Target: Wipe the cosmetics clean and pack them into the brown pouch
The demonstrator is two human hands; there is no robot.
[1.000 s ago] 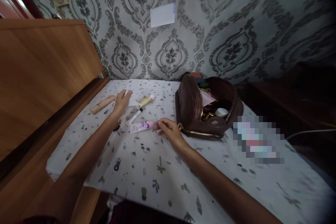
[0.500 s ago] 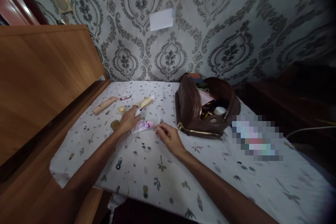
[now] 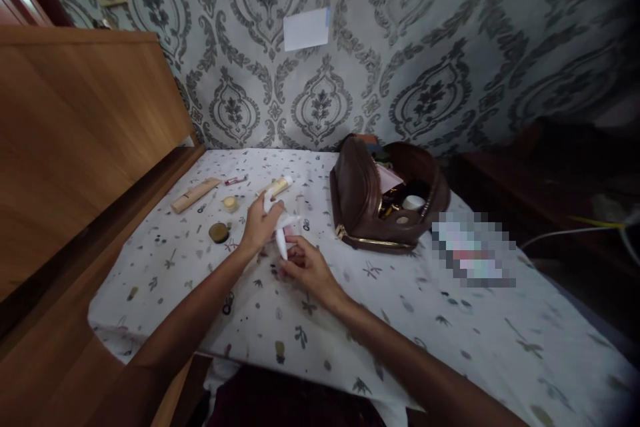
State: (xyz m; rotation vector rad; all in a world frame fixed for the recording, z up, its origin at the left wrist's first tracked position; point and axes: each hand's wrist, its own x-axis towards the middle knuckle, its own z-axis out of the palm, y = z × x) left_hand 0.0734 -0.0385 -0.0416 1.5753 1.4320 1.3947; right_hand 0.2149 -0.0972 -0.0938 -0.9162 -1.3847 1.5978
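Note:
My left hand is closed on a white wipe or tissue, which hangs down between my two hands. My right hand has its fingers curled at the lower end of the white cloth; part of a pink tube shows beside its fingertips, mostly hidden. Behind my left hand lies a cream tube. To the left are a small yellow jar, a round olive-coloured jar, a long beige tube and a small red tube.
An open brown bag with cosmetics inside stands right of my hands, near the wall. Farther right lies a blurred-out item. A wooden panel borders the patterned tablecloth on the left.
The pink tube has left its flat place on the cloth and is between my hands. White material now hangs from my left hand, and my right hand has moved slightly left and down.

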